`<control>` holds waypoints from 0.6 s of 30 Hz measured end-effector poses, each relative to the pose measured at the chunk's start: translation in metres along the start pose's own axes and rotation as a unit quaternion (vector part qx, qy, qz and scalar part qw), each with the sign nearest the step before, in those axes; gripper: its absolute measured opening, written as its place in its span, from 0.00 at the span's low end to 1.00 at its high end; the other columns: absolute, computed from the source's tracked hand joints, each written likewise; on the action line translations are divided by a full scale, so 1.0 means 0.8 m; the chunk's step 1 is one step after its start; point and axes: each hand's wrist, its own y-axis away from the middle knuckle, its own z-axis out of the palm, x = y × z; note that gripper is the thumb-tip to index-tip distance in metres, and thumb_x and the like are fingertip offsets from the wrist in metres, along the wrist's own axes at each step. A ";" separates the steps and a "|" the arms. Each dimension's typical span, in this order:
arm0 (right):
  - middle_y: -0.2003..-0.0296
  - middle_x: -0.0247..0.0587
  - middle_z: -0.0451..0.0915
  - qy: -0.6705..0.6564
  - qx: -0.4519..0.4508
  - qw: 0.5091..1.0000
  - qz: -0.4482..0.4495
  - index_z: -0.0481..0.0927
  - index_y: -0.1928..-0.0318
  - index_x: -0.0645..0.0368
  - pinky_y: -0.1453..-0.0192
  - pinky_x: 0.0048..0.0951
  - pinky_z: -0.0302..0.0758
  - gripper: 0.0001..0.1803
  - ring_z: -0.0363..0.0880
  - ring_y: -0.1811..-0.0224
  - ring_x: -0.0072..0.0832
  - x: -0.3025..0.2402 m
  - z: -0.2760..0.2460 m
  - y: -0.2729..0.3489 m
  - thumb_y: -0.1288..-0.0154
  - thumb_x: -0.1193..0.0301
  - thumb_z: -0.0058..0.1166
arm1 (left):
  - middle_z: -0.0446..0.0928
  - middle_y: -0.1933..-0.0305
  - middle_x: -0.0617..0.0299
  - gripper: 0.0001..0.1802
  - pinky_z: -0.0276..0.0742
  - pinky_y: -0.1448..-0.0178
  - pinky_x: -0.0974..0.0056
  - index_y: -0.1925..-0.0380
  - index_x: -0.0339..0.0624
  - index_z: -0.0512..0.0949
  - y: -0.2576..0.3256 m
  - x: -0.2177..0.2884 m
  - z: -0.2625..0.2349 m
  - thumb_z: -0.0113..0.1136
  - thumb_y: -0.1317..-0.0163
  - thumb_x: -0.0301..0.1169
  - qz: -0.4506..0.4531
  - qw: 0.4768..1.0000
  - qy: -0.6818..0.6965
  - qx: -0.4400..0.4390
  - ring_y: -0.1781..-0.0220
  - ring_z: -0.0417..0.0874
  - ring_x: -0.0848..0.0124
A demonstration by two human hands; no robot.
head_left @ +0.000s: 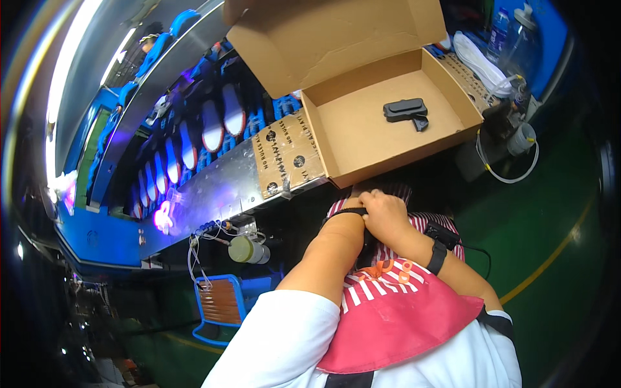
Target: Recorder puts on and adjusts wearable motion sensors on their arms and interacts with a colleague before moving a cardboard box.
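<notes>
Far left: row of shoes (171, 161) along the metal bench (223, 191). Nearer, left of centre: green-ended container (248, 251) below bench edge. Centre: left grip (351, 202), mostly hidden; cannot tell whether clenched or released. Black strap (349, 211) around left wrist, just nearer than left grip, immediately left of right grip (386, 215). Right fingers curled against strap; pinching or only touching, cannot tell. Right, beyond both: open cardboard box (352, 126), black device (404, 110) inside.
</notes>
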 end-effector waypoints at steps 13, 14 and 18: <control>0.75 0.48 0.76 -0.129 0.002 0.982 0.139 0.72 0.73 0.57 0.66 0.42 0.69 0.09 0.74 0.70 0.47 0.025 0.023 0.000 0.62 0.77 0.46 | 0.77 0.64 0.50 0.13 0.71 0.57 0.62 0.64 0.40 0.77 0.017 0.001 0.018 0.47 0.46 0.32 -0.015 0.998 0.057 -0.010 0.63 0.78 0.59; 0.75 0.48 0.76 -0.127 0.002 0.982 0.142 0.72 0.74 0.58 0.66 0.42 0.69 0.09 0.74 0.69 0.47 0.031 0.029 0.002 0.62 0.77 0.46 | 0.77 0.64 0.50 0.13 0.71 0.57 0.62 0.64 0.40 0.77 0.017 0.003 0.023 0.47 0.46 0.32 -0.012 0.998 0.058 -0.015 0.63 0.78 0.59; 0.75 0.49 0.75 -0.148 0.000 0.978 0.145 0.72 0.75 0.59 0.64 0.42 0.69 0.07 0.74 0.66 0.48 0.045 0.048 0.002 0.61 0.76 0.47 | 0.77 0.64 0.50 0.14 0.71 0.58 0.62 0.64 0.40 0.77 0.011 0.006 0.022 0.47 0.46 0.32 -0.011 0.997 0.075 -0.018 0.63 0.78 0.59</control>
